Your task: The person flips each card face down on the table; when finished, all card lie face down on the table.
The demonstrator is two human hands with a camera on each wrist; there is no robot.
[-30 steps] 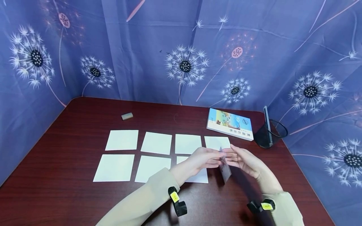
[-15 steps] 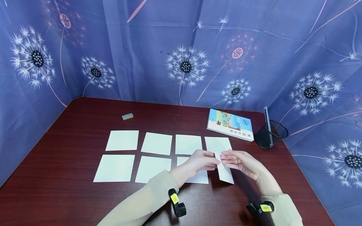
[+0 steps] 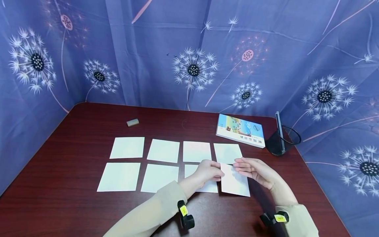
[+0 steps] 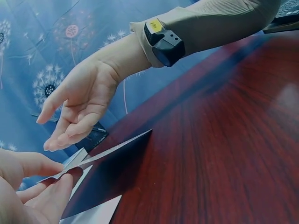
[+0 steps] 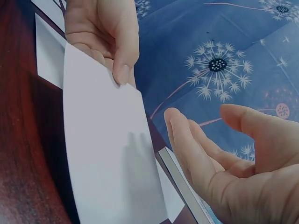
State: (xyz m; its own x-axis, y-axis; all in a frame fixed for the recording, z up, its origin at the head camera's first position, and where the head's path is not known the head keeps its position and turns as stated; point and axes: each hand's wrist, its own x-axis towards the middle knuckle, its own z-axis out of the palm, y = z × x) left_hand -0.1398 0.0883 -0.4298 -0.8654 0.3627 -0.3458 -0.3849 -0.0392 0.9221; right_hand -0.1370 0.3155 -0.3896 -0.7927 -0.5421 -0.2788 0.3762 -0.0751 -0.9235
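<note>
My left hand (image 3: 204, 172) pinches the left edge of a white card (image 3: 236, 181) between thumb and fingers. In the left wrist view the card (image 4: 122, 145) is seen nearly edge-on, raised over the table with a dark shadow under it. Its plain white face (image 5: 107, 140) shows in the right wrist view. My right hand (image 3: 256, 169) stands beside the card's right side, fingers extended; in the right wrist view this hand (image 5: 229, 172) is apart from the card and holds nothing. Several more white cards (image 3: 127, 147) lie flat in two rows, one partly hidden behind my left hand.
A book (image 3: 241, 130) with a colourful cover lies at the back right, next to a black mesh pen holder (image 3: 276, 144) with a long item standing in it. A small eraser-like block (image 3: 132, 122) lies behind the left cards. A blue dandelion-print curtain (image 3: 148, 65) surrounds the table.
The card has turned from nearly edge-on, its printed side partly showing, to white face up. My left hand has drawn slightly left with it, and my right fingers have come off it.
</note>
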